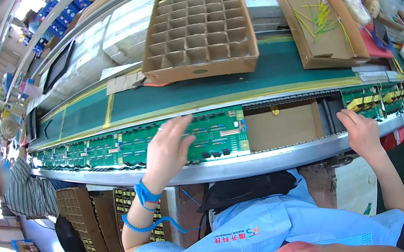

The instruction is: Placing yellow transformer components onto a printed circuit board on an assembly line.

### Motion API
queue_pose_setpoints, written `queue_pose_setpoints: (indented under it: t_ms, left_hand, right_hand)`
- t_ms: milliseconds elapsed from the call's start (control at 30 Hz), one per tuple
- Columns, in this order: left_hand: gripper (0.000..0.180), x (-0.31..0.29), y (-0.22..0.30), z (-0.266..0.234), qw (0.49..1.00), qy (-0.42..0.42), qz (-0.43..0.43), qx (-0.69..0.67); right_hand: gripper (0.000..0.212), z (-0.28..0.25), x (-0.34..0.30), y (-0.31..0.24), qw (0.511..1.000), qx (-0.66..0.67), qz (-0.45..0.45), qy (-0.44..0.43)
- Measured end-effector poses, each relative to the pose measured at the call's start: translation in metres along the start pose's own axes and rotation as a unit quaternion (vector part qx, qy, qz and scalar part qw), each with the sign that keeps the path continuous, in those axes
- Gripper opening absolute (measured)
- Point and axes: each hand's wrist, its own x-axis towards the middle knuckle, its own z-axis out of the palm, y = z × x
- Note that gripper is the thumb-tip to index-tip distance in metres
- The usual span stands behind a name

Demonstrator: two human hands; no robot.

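Observation:
My left hand [169, 147] is over a green circuit board [214, 132] on the rail line, its fingers stretched out and the thumb apart, holding nothing. A blue wrist strap [145, 193] with a coiled cord is on that arm. To the right of this board is a gap with a brown panel [285, 125] and a black bar. My right hand [363, 133] is at the gap's right end, fingers together at the edge of a board [349, 96] carrying yellow components [364, 102]. Whatever lies between those fingertips, if anything, is hidden.
Beyond the rail [199, 172] runs a green belt [196, 92]. On it stand a divided cardboard box [200, 70] with a few parts in its far cells and a carton [310, 54] of yellow-green wires. A person in a striped shirt [28, 189] works at far left.

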Motion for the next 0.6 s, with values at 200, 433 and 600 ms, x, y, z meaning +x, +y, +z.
queue_pose_setpoints:
  t_ms: [200, 433, 600]
  left_hand:
    - [0.064, -0.027, 0.001, 0.018, 0.990, -0.112, 0.036, 0.079]
    - [0.074, -0.026, 0.012, 0.020, 0.991, -0.133, 0.024, -0.002]
    - [0.057, 0.003, 0.010, 0.061, 0.971, -0.111, 0.189, -0.099]
  right_hand:
    - [0.037, -0.014, 0.125, -0.010, 0.990, 0.022, -0.100, 0.096]
    - [0.036, -0.128, 0.247, -0.109, 0.643, 0.710, -0.286, -0.021]
    - [0.034, -0.140, 0.267, -0.136, 0.512, 0.783, -0.343, -0.078]
